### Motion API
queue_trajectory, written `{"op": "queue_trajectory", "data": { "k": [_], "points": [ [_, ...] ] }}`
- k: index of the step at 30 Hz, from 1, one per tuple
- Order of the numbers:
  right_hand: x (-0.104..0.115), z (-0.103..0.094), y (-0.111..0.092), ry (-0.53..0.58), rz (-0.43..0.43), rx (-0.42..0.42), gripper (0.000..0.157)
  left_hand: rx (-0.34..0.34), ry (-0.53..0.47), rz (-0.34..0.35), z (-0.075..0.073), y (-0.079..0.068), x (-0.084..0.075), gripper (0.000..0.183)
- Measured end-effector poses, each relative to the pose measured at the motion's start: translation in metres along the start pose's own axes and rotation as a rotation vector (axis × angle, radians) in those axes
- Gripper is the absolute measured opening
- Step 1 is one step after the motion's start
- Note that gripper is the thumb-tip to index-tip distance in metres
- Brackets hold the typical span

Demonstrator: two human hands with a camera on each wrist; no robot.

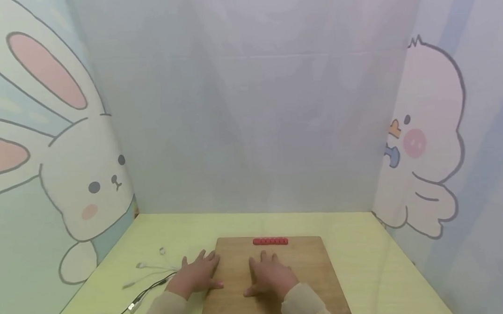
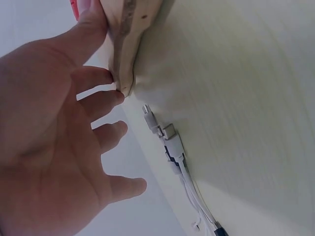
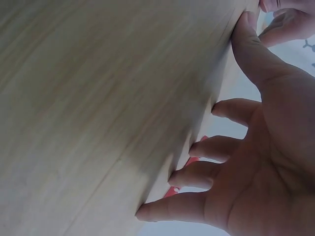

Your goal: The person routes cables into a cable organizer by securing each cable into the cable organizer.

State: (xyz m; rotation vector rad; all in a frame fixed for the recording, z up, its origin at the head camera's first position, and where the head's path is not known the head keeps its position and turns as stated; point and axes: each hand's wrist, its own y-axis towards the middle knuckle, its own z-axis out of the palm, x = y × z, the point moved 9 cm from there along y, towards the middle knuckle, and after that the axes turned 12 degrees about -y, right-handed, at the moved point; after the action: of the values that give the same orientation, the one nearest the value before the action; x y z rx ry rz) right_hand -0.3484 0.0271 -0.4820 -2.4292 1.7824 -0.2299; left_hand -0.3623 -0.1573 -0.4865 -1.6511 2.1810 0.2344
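Head view, lower centre: your left hand [image 1: 195, 275] and right hand [image 1: 273, 274] touch the wooden board [image 1: 234, 268], fingers [image 3: 177, 206] spread.

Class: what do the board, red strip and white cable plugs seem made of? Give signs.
Board: probably wood, matt, streaked with grain. Red strip: perhaps plastic or rubber, evenly bumpy; finish unclear. White cable plugs: likely smooth plastic, evenly coloured; shiny, silvery tips suggest metal.
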Motion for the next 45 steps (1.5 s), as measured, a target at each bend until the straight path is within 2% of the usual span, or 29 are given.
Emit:
{"op": "queue_trajectory", "data": {
  "k": [11, 16, 24, 29, 37, 40, 45],
  "points": [
    [-0.001, 0.000, 0.002, 0.028, 0.023, 0.016, 0.091, 0.030, -0.020, -0.014, 0.001, 0.004, -0.001, 0.090],
    [0.002, -0.003, -0.003, 0.040, 0.023, 0.013, 0.091, 0.026, 0.010, -0.008, 0.001, 0.004, 0.000, 0.092],
    [0.008, -0.007, 0.000, -0.025, -0.008, 0.002, 0.091, 0.017, 0.011, -0.024, -0.005, 0.002, 0.004, 0.089],
    [0.032, -0.019, 0.006, -0.134, -0.117, -0.072, 0.082, -0.024, 0.046, -0.070, -0.020, 0.005, 0.023, 0.069],
    [0.079, -0.030, 0.028, -0.226, -0.231, -0.168, 0.042, -0.085, 0.112, -0.146, -0.052, 0.006, 0.067, 0.049],
    [0.095, -0.030, 0.036, -0.265, -0.275, -0.184, 0.039, -0.095, 0.097, -0.174, -0.058, 0.008, 0.080, 0.047],
    [0.117, -0.024, 0.049, -0.332, -0.317, -0.185, 0.042, -0.084, 0.016, -0.232, -0.065, 0.013, 0.100, 0.046]
  ]
}}
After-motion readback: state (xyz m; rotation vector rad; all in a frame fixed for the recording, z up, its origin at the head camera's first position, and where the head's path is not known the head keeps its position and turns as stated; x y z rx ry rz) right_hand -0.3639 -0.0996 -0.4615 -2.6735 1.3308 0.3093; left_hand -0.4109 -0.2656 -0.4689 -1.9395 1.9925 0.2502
